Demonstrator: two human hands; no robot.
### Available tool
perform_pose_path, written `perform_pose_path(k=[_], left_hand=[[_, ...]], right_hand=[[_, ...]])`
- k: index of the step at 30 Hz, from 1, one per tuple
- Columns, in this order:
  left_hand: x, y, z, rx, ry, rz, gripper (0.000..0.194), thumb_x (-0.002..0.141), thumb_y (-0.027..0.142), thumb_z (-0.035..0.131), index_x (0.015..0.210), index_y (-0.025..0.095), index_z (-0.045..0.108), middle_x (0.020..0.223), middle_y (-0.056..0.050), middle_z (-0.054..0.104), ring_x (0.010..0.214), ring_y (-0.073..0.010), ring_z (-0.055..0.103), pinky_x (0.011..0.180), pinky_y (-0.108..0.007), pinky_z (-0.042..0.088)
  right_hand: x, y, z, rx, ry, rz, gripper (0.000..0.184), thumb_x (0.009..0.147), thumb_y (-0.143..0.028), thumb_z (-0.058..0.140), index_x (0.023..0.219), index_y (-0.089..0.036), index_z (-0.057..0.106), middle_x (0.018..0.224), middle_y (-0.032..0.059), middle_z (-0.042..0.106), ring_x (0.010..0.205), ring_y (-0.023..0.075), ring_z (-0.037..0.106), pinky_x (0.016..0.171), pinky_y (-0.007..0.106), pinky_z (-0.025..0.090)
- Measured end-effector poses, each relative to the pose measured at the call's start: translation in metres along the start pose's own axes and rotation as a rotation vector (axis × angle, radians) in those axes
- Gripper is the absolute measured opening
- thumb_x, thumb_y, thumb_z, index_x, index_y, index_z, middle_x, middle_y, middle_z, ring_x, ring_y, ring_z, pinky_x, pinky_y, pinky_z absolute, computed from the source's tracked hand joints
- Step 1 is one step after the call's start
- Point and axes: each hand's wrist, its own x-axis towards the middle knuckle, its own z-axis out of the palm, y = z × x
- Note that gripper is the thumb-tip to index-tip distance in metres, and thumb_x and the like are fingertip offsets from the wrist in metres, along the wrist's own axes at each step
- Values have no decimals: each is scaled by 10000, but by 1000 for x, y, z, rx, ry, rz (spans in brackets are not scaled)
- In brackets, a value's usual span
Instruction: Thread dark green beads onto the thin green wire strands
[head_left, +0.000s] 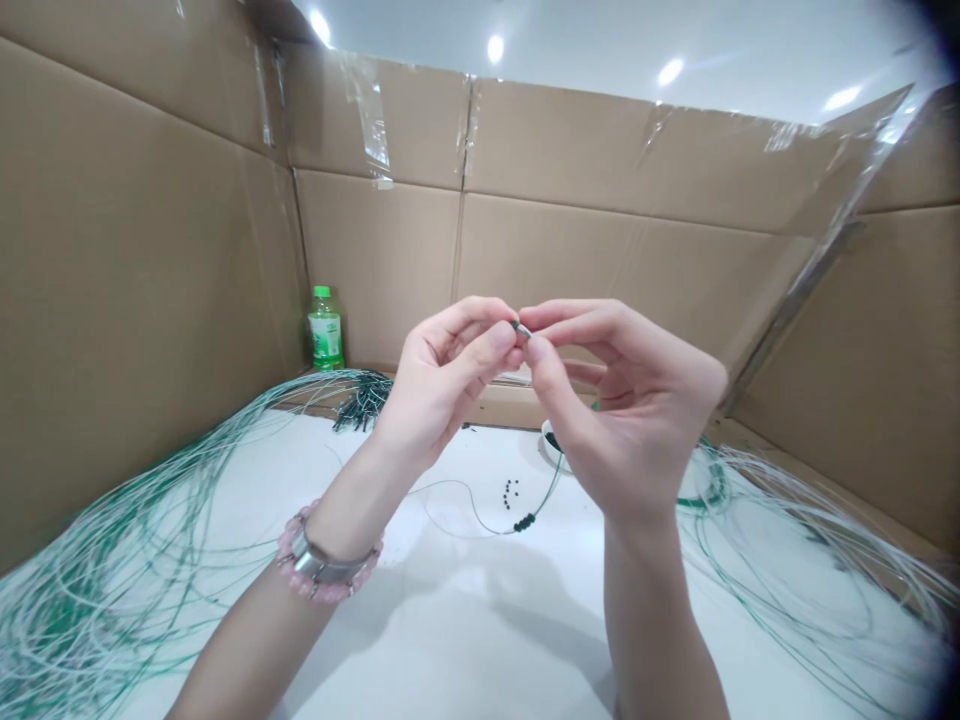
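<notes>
My left hand [442,380] and my right hand [622,400] are raised in front of me, fingertips meeting in a pinch. Between them is a small dark bead [519,327] with a pale tip, on what looks like a thin line. A thin green-white line [480,515] loops down to the white table, carrying a short row of dark beads [524,522]. A few loose dark beads [511,491] lie beside it. My left wrist wears a pink bead bracelet [330,570].
Large bundles of green and white line [112,560] spread over the table's left and right [810,540]. A bunch of dark-tipped line ends [364,398] lies at the back. A green bottle [325,330] stands in the corner. A small white dish [551,445] sits behind my right hand. Cardboard walls [600,240] enclose the table.
</notes>
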Motion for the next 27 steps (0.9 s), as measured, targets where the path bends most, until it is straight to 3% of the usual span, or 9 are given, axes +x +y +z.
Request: perform_pose_path(k=[14,27], left_hand=[[0,-2,-2,62,-22,54,114,695,241,754,742,186,666,711,44,642,611,-18,595,605,-77,516],[0,0,-8,302,-68,200,52,766,208,684,817,216,677,711,35,651,632,-47,604,601,-122,523]], right_hand=[[-2,1,0,8,11,-3,124,768,-84,607,729,-202,621,848,27,683,785,152,674,640,275,614],[-2,6,0,74,-26,18,139,778,-77,603,735,-206,629,836,-8,679,730,112,665,622,232,605]])
